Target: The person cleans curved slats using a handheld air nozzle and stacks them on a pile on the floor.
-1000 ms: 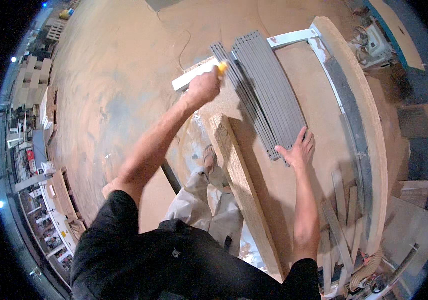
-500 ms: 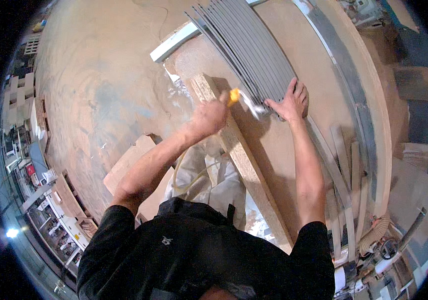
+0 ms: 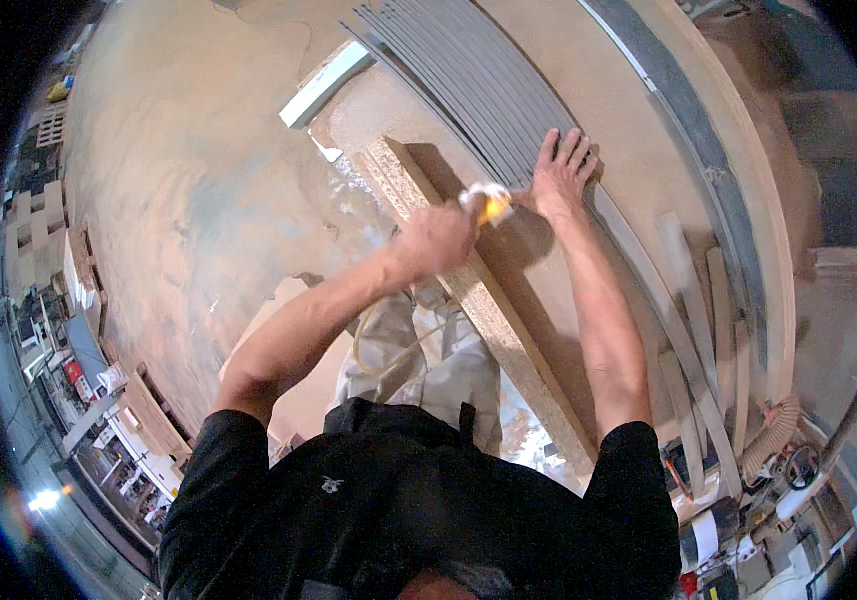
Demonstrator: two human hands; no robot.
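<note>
My left hand (image 3: 439, 238) is closed around a tool with a yellow handle (image 3: 495, 207) and a whitish head; motion blur hides its exact kind. That head is close to the near ends of a row of long grey strips (image 3: 489, 75), beside my right thumb. My right hand (image 3: 561, 180) rests on the strips' near right end, fingers stretched out and apart. The strips lie side by side, fanning out slightly at their far left ends. Below my left hand runs a long chipboard beam (image 3: 509, 335), slanting down to the right.
A pale bar (image 3: 327, 85) sits near the strips' far left side. Several loose strips (image 3: 689, 370) lie right of my right forearm, near a ribbed hose (image 3: 774, 435). A curved-looking board edge (image 3: 764, 220) bounds the right. Shelves with clutter (image 3: 134, 440) stand at far left.
My left hand has moved slightly right and down with the yellow-handled tool, whose head has turned upward. My right hand has shifted up-left, its fingers now more stretched out over the strips.
</note>
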